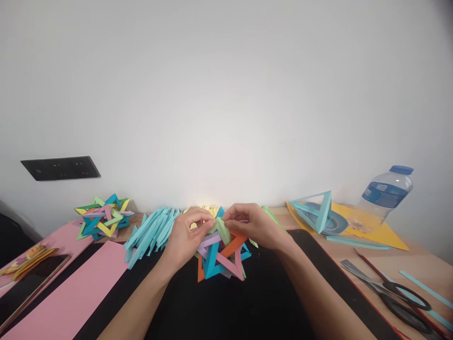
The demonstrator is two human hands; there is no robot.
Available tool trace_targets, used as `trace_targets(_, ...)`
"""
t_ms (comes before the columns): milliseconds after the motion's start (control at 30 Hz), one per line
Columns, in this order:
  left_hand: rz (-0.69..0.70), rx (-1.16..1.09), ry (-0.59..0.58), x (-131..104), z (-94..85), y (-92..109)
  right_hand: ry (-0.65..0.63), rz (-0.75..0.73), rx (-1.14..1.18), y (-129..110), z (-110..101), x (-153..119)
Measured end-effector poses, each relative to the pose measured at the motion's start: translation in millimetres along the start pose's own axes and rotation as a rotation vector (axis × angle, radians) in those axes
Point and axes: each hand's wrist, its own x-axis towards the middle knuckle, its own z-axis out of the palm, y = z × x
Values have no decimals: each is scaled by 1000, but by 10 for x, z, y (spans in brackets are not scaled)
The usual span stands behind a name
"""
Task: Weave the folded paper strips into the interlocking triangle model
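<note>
A multicoloured paper star model (222, 259) with orange, blue, pink, purple and green strips is held over the black mat (226, 311). At its upper left, my left hand (187, 236) is closed, thumb and finger pinching the model by a light green piece. My right hand (253, 224) pinches the same top area from the right, its fingertips close to those of my left hand. The green piece (222, 231) lies between both sets of fingertips. Parts of the model behind the fingers are hidden.
At the left are a finished-looking star (106, 217), light blue folded strips (152, 236), pink paper (78, 293) and a phone (31, 283). To the right stand a tape roll (334, 224), a blue triangular frame (323, 212), a bottle (384, 196) and scissors (389, 293).
</note>
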Motion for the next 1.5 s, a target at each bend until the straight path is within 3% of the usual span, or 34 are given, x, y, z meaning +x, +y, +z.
trace_targets(467, -84, 183, 101, 19, 15, -36, 117, -19, 3, 10, 188, 59)
trace_targets(600, -111, 199, 135, 54, -70, -60, 255, -74, -111, -14, 140, 27)
trace_targets(733, -215, 83, 97, 112, -196, -123, 328, -99, -183, -32, 72, -4)
trace_targets(967, -284, -36, 99, 158, -286, -188, 224, -6, -301, 51, 8, 9)
trace_targets(1267, -334, 43, 156, 259, -431, -349, 71, 184, -662, 193, -73, 11)
trace_targets(1500, -360, 94, 105, 266, -542, -368, -79, 235, -673, 277, -47, 4)
